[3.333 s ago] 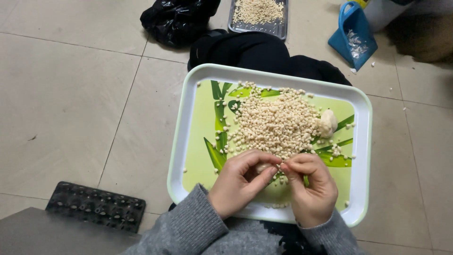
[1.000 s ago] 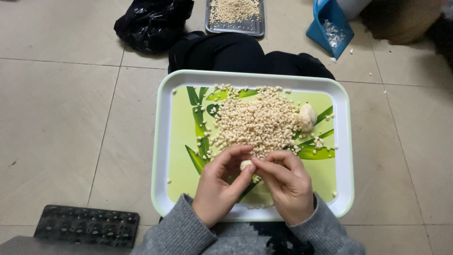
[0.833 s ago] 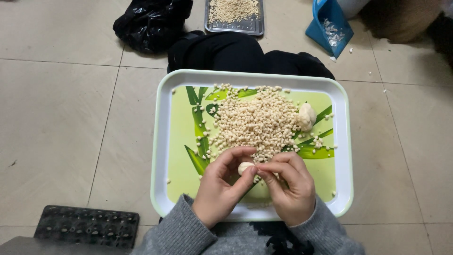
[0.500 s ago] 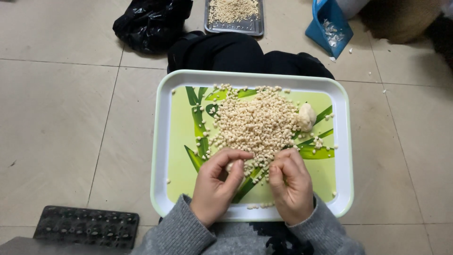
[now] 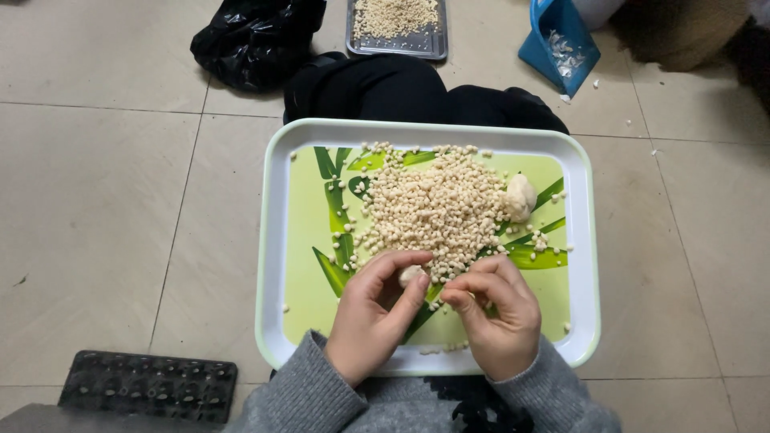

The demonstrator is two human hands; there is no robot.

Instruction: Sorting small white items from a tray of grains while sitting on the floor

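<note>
A green tray with a leaf pattern rests on my lap. On it lies a heap of small pale dough pellets, and a larger dough lump sits at the heap's right edge. My left hand pinches a small piece of dough between thumb and forefinger at the heap's near edge. Just to its right, my right hand has its fingertips curled together on the tray; I cannot see whether it holds anything.
A metal tray with more pellets lies on the tiled floor beyond my knees. A black plastic bag is at the far left, a blue dustpan at the far right. A black dimpled mould sits near left.
My hands were together working one dough piece. They have drawn slightly apart, and the piece now stays in my left fingers at the heap's edge.
</note>
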